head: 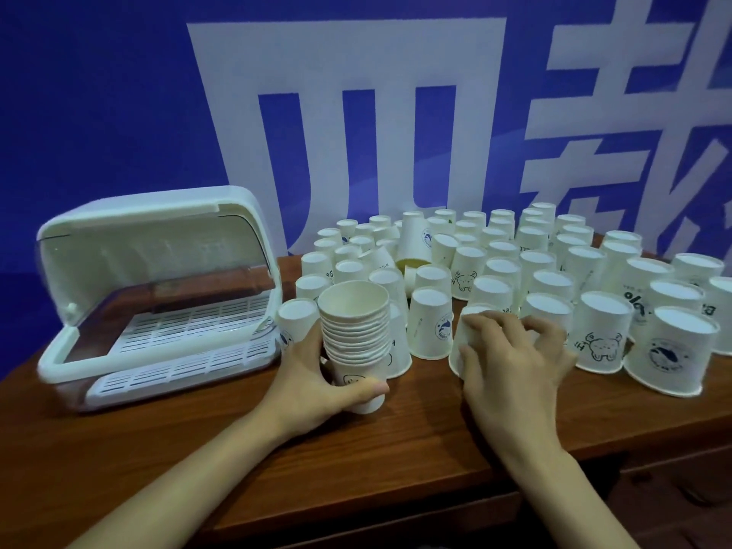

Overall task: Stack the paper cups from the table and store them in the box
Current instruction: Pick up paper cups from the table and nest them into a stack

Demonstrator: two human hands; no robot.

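Now cup stack [355,342] in left hand [313,384].

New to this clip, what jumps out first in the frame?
The crowd of upside-down paper cups covering the right half of the wooden table, in front of a blue wall with big white characters. Next, the stack of nested cups, mouth up, gripped by the left hand at centre, while the right hand grasps one inverted cup. At left sits the white storage box, lid open.
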